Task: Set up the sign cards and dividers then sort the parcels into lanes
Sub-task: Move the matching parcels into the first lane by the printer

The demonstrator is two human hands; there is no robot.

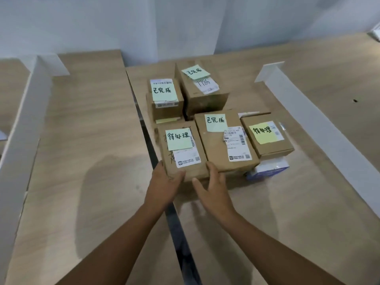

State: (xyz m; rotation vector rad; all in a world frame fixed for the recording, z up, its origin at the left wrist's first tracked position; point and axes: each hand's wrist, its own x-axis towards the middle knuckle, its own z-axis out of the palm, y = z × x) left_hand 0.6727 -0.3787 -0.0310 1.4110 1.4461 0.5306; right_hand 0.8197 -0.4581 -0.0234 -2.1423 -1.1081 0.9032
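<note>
**Parcels (221, 153) sitting clustered on the worktop (287, 202); front-left parcel (185, 165) being held in both grips**

Hidden or unclear: the fingers of the left grip (166, 182) are lying out of sight along the left side of the front-left parcel. Only its thumb is showing, curling over the near top edge. The right grip (213, 186) is clasping the near right corner, its fingers running up beside the middle parcel (216, 145) and its thumb lying against the near face. Printed shipping labels are showing too blurred to read. A white-and-blue item (269, 169) is lying mostly covered under the yellow-note parcel (267, 149); what it is cannot be told. The left divider (20, 124) is running out of frame.

Containers: every carton is sitting closed, so contents are not showing. The rear-left parcel (167, 110) is resting on a second carton (149, 109), of which only a strip is showing. The rear-right parcel (203, 99), the tallest, is standing just beside it.

Orientation: the front-left parcel is lying flat, its long axis running away from the person, with its green note (178, 138) facing up. It is sitting just right of the dark seam (151, 149) and touching the middle parcel. The cluster is lying between the left divider and the right divider (320, 124).
</note>
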